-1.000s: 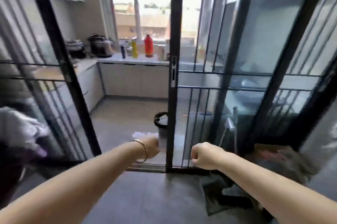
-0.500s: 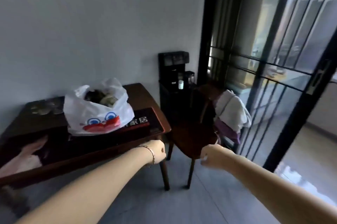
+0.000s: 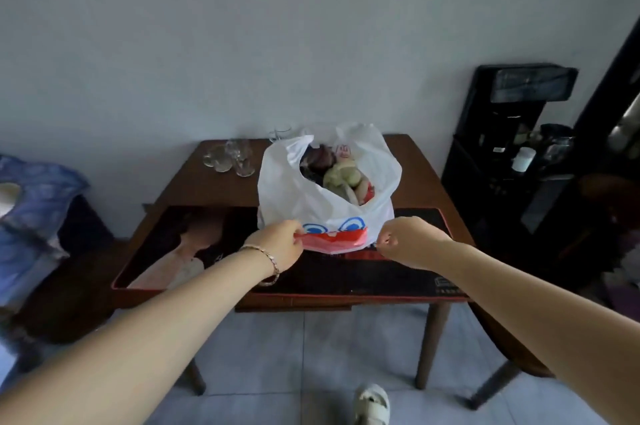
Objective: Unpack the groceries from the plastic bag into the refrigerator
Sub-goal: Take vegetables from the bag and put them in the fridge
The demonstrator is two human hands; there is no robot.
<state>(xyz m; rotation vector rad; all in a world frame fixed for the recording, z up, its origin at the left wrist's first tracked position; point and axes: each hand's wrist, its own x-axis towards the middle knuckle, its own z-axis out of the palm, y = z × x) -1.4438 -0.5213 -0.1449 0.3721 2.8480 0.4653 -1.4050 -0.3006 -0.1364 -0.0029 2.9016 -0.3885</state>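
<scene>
The task seems only at its start. The white plastic bag (image 3: 329, 216) stands full in the middle of the wooden table (image 3: 214, 182), partly on a dark desk mat (image 3: 408, 272), and no refrigerator is in view. The left hand (image 3: 278, 246) and the right hand (image 3: 412, 241) are closed into fists at the bag's near corners and seem to hold nothing. I count one bag and about five clear glasses (image 3: 228, 158) at the far left. The groceries (image 3: 341, 175) inside are too heaped to count.
</scene>
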